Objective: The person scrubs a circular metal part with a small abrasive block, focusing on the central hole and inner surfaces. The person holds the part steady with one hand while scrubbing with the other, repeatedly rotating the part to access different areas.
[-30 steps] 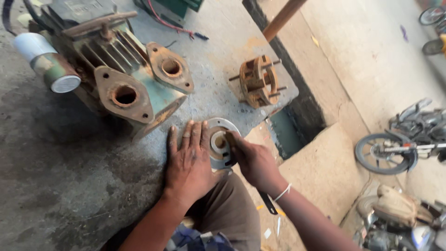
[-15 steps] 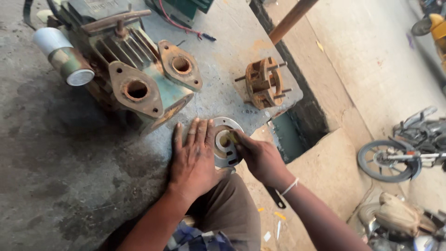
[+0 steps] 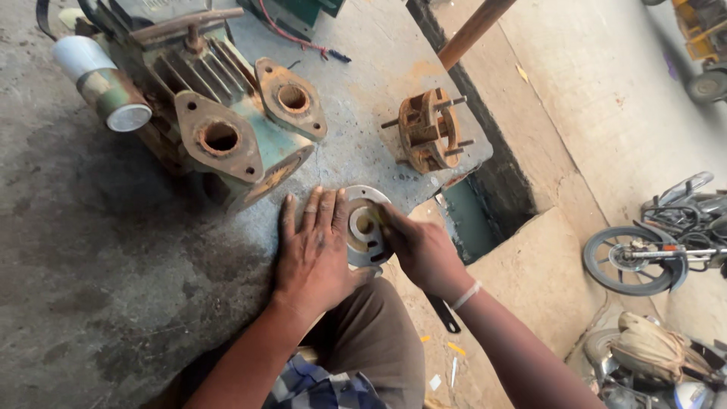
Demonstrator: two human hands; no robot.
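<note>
- The round metal plate [image 3: 365, 227] lies flat on the grey concrete slab [image 3: 98, 250], close to the slab's near edge and just in front of the person's knee [image 3: 375, 333].
- The left hand [image 3: 314, 250] is spread open, palm down and fingers straight, partly on the slab and partly over the plate's left rim; it presses down and grips nothing.
- The right hand [image 3: 420, 246] is curled, its fingertips bunched at the plate's central hole; whether they pinch a small part there cannot be told.
- A dark tool handle [image 3: 443, 314] shows below the right wrist, past the slab's edge.
- To the right the slab ends in a straight drop into a dark pit [image 3: 485, 204], so there is little free surface on that side of the plate.
- A rusty hub with studs [image 3: 428, 130] stands near that edge, well apart from the plate.
- The green pump housing [image 3: 227, 113] sits just beyond the left hand's fingertips, with two rusted flanges whose round ports look empty; a white-capped pipe stub [image 3: 106, 83] juts from its left.
- Left of the hands the slab is bare, stained concrete with open room.
- A wooden pole [image 3: 473, 30] leans above the pit, and motorcycles [image 3: 659, 250] stand on the lower floor at far right.
</note>
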